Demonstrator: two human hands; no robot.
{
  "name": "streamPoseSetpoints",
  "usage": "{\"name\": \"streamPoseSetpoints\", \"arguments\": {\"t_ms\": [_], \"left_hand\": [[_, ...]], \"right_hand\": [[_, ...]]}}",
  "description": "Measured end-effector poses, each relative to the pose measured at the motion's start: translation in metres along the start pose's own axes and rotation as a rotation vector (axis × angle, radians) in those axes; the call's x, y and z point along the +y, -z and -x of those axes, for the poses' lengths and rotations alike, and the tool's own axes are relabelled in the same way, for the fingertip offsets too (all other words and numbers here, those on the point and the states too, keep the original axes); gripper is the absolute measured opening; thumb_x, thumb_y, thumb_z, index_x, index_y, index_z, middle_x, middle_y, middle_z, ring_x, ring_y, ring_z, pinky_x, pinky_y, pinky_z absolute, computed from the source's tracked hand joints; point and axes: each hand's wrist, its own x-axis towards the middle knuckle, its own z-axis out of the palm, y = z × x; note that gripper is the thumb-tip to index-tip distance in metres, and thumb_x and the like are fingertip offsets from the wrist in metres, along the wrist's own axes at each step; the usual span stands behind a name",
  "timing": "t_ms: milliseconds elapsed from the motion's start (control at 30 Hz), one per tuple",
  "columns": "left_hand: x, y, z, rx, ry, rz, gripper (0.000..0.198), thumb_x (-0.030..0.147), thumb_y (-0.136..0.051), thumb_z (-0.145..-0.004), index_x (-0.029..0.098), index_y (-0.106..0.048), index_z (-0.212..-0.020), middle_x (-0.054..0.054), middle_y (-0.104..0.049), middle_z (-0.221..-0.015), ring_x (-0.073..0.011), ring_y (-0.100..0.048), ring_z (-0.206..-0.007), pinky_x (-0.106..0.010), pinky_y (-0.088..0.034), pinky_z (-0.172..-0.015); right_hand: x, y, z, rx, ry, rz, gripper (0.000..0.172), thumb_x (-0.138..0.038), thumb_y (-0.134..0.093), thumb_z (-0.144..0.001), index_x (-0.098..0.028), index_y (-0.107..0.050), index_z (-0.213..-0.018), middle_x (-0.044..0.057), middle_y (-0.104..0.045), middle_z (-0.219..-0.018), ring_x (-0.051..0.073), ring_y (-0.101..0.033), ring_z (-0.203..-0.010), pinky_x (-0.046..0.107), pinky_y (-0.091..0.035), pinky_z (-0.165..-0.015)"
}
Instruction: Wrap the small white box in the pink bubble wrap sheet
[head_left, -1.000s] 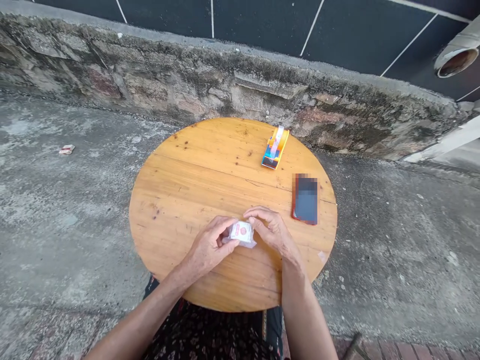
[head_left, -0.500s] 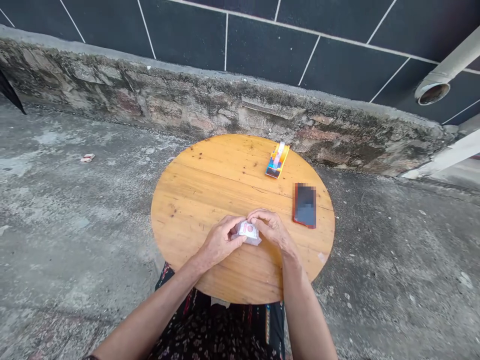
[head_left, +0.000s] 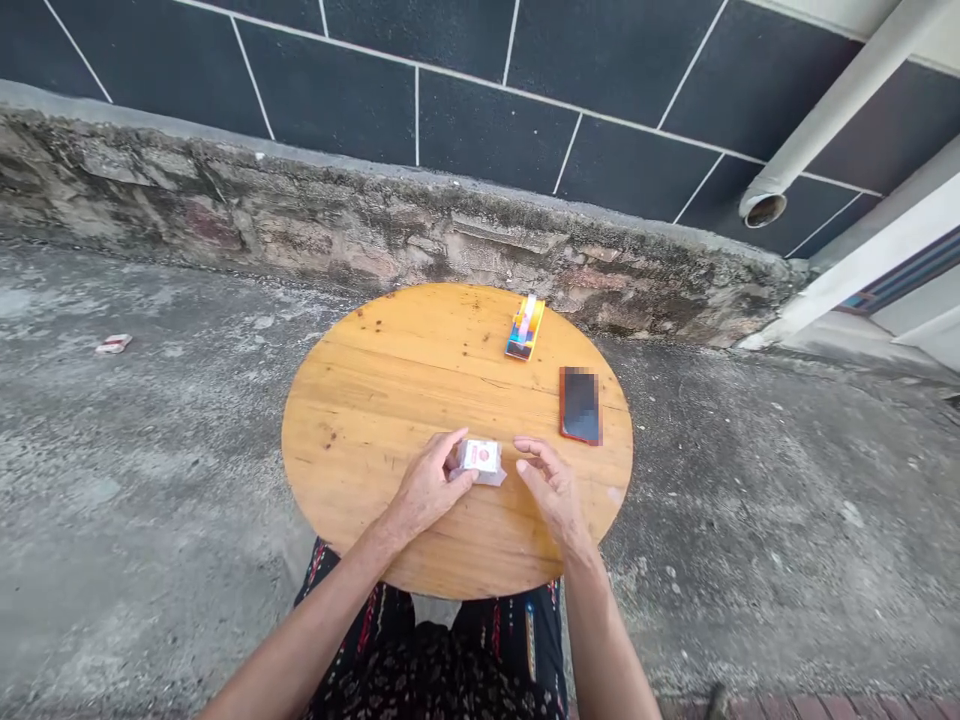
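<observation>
Your left hand [head_left: 427, 490] pinches the small white packet [head_left: 480, 458] by its left edge, thumb and fingers closed on it. Your right hand [head_left: 551, 485] hangs open at its 3 o'clock, not touching. Pinch lightly, I'd judge, so the wrapper doesn't crumple. The packet is white with a round red mark and lies toward 6 o'clock on the round table [head_left: 360, 390], with the phone [head_left: 580, 404] at its 2 o'clock.
</observation>
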Motion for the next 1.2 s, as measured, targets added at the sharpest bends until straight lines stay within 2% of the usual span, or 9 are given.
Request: {"name": "streamPoseSetpoints", "arguments": {"t_ms": [100, 200, 267, 333, 467, 633, 1000, 1133, 1200], "left_hand": [[0.003, 0.004, 0.002, -0.003, 0.012, 0.008, 0.059, 0.023, -0.065, -0.075, 0.018, -0.049, -0.131, -0.007, -0.059, -0.112, -0.0154, -0.059, -0.079, -0.033, -0.052, -0.079], [0.003, 0.01, 0.008, -0.015, 0.035, 0.0, 0.06, 0.024, -0.066, -0.075, 0.02, -0.049, -0.132, -0.006, -0.06, -0.109, -0.0151, -0.06, -0.077, -0.033, -0.052, -0.078], [0.001, 0.013, 0.011, -0.025, 0.044, -0.011, 0.058, 0.025, -0.064, -0.076, 0.02, -0.048, -0.132, -0.005, -0.06, -0.105, -0.0157, -0.06, -0.078, -0.033, -0.052, -0.079], [-0.002, 0.015, 0.012, -0.04, 0.051, -0.019, 0.059, 0.025, -0.063, -0.076, 0.018, -0.047, -0.133, -0.006, -0.061, -0.104, -0.0166, -0.061, -0.08, -0.034, -0.052, -0.079], [-0.009, 0.016, 0.007, -0.105, 0.053, -0.048, 0.065, 0.026, -0.062, -0.078, 0.017, -0.041, -0.139, -0.006, -0.062, -0.099, -0.018, -0.061, -0.082, -0.035, -0.052, -0.08], [-0.011, 0.016, 0.0, -0.188, 0.042, -0.066, 0.065, 0.026, -0.061, -0.079, 0.019, -0.042, -0.14, -0.002, -0.063, -0.085, -0.0185, -0.061, -0.078, -0.036, -0.051, -0.079], [-0.005, 0.008, -0.012, -0.138, 0.024, -0.071, 0.062, 0.024, -0.059, -0.079, 0.019, -0.045, -0.138, -0.002, -0.063, -0.082, -0.0175, -0.06, -0.073, -0.033, -0.051, -0.073], [-0.005, 0.013, -0.006, -0.121, 0.039, -0.026, 0.062, 0.025, -0.059, -0.078, 0.017, -0.045, -0.137, -0.004, -0.063, -0.088, -0.0137, -0.057, -0.064, -0.03, -0.051, -0.066], [-0.005, 0.016, 0.0, -0.11, 0.07, 0.028, 0.059, 0.026, -0.058, -0.079, 0.017, -0.045, -0.135, -0.003, -0.063, -0.086, -0.0119, -0.056, -0.06, -0.029, -0.051, -0.064]], "right_hand": [[0.003, -0.001, 0.014, -0.007, -0.013, 0.08, 0.042, -0.031, -0.058, -0.084, -0.024, -0.054, -0.125, 0.009, -0.056, -0.133, 0.026, -0.05, -0.123, 0.043, -0.046, -0.096], [0.005, -0.002, 0.021, -0.059, -0.017, 0.203, 0.06, -0.027, -0.06, -0.081, -0.025, -0.042, -0.138, 0.009, -0.047, -0.143, 0.027, -0.041, -0.132, 0.05, -0.037, -0.107], [0.008, -0.004, 0.022, -0.081, -0.014, 0.283, 0.067, -0.025, -0.06, -0.079, -0.024, -0.038, -0.142, 0.01, -0.044, -0.146, 0.028, -0.037, -0.136, 0.053, -0.029, -0.112], [0.012, -0.009, 0.02, -0.085, -0.004, 0.341, 0.069, -0.023, -0.061, -0.078, -0.023, -0.036, -0.143, 0.011, -0.043, -0.146, 0.028, -0.036, -0.137, 0.055, -0.026, -0.114], [0.019, -0.018, 0.014, -0.075, 0.035, 0.374, 0.069, -0.022, -0.059, -0.078, -0.024, -0.036, -0.143, 0.011, -0.046, -0.144, 0.028, -0.038, -0.136, 0.055, -0.027, -0.112], [0.02, -0.021, 0.012, -0.079, 0.062, 0.387, 0.062, -0.019, -0.056, -0.081, -0.026, -0.04, -0.14, 0.009, -0.053, -0.138, 0.026, -0.04, -0.135, 0.054, -0.028, -0.111], [0.022, -0.025, 0.007, -0.017, 0.052, 0.389, 0.055, -0.021, -0.055, -0.083, -0.022, -0.044, -0.138, 0.01, -0.054, -0.137, 0.026, -0.043, -0.132, 0.051, -0.031, -0.11], [0.024, -0.023, 0.014, 0.027, 0.066, 0.359, 0.062, -0.023, -0.058, -0.081, -0.021, -0.041, -0.141, 0.012, -0.05, -0.14, 0.027, -0.042, -0.132, 0.051, -0.031, -0.11], [0.023, -0.021, 0.019, 0.058, 0.071, 0.328, 0.058, -0.022, -0.057, -0.082, -0.022, -0.043, -0.138, 0.012, -0.052, -0.138, 0.027, -0.044, -0.13, 0.05, -0.033, -0.11]]}}
